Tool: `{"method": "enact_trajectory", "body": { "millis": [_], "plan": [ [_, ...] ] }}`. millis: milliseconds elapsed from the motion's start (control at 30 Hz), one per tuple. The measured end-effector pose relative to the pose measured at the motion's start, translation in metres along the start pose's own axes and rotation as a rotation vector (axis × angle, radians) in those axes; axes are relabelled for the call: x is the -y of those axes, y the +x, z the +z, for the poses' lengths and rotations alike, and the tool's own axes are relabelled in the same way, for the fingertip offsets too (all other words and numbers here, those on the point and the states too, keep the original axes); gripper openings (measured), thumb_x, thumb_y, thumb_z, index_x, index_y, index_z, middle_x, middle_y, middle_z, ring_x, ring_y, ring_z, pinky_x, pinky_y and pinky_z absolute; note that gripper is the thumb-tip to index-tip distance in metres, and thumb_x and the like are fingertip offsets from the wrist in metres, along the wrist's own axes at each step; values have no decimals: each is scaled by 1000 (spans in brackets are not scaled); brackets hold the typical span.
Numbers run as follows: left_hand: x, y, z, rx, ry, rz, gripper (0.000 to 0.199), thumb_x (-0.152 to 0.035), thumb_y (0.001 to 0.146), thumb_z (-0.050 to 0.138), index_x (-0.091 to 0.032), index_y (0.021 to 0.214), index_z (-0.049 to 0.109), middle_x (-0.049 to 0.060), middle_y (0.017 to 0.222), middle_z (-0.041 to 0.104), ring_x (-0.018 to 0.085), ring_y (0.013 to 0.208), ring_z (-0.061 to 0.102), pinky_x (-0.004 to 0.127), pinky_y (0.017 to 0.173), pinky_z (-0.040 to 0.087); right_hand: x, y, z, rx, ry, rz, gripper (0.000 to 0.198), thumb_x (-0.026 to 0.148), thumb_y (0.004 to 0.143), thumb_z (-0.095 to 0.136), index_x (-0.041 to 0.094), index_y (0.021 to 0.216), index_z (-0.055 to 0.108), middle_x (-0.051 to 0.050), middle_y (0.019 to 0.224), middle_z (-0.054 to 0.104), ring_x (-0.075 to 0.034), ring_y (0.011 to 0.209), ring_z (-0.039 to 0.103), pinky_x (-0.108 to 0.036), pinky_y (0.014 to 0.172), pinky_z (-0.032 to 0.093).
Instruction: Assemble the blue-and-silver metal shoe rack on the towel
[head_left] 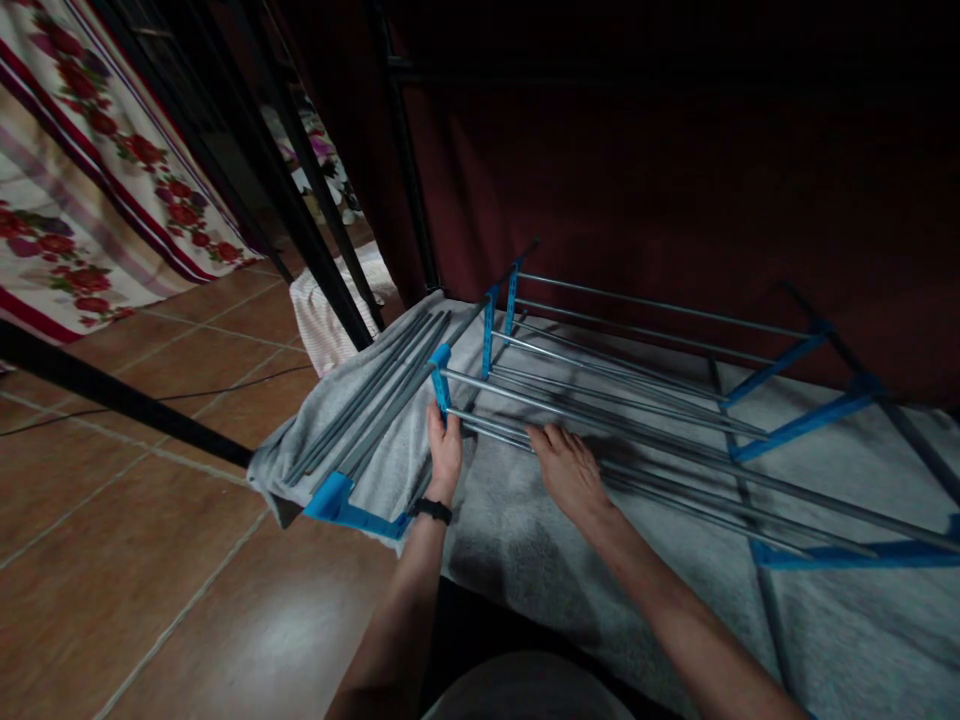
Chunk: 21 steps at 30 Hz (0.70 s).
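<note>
Smooth metal rods (555, 407), plastic brackets (802, 425)

Pretty dim room tbh. Brown tile floor (187, 590) with pale grout and one shiny glare patch, a thin black cable (240, 383) snaking across it. Rose-print fabric (112, 165) hangs on the left, black metal posts (289, 200) beside it, dark maroon backdrop (637, 200) behind.
</note>
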<state>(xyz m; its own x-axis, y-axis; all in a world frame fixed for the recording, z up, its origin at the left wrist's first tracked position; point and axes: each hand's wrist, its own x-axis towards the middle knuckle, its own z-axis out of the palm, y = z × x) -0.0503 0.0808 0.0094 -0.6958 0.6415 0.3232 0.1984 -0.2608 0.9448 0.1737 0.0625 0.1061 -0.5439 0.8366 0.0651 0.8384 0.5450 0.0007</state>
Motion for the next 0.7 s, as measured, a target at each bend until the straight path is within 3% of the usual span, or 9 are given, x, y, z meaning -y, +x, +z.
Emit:
{"method": "enact_trajectory", "body": {
  "millis": [133,333,700],
  "plan": [
    [-8,1,7,-16,11,5,21,-36,93,59,-26,112,60,6,105,65,21,99,60,36,99,47,-1,1,-4,-7,-23,-6,47,11,102,35,25,143,56,-10,123,65,-23,108,63,-36,95,47],
    [-13,2,13,-42,19,4,16,-37,93,56,-23,101,58,5,98,61,21,93,57,34,92,48,-3,2,-6,-13,-19,-6,48,12,103,34,26,144,54,-9,125,64,-22,109,63,-35,96,46],
    [-9,4,15,-53,-4,-19,30,-46,92,62,-22,109,59,5,101,62,21,101,57,33,97,47,-5,2,-7,-6,-1,-13,48,12,103,33,25,143,55,-10,125,65,-21,107,63,-34,95,45]
  ]
}}
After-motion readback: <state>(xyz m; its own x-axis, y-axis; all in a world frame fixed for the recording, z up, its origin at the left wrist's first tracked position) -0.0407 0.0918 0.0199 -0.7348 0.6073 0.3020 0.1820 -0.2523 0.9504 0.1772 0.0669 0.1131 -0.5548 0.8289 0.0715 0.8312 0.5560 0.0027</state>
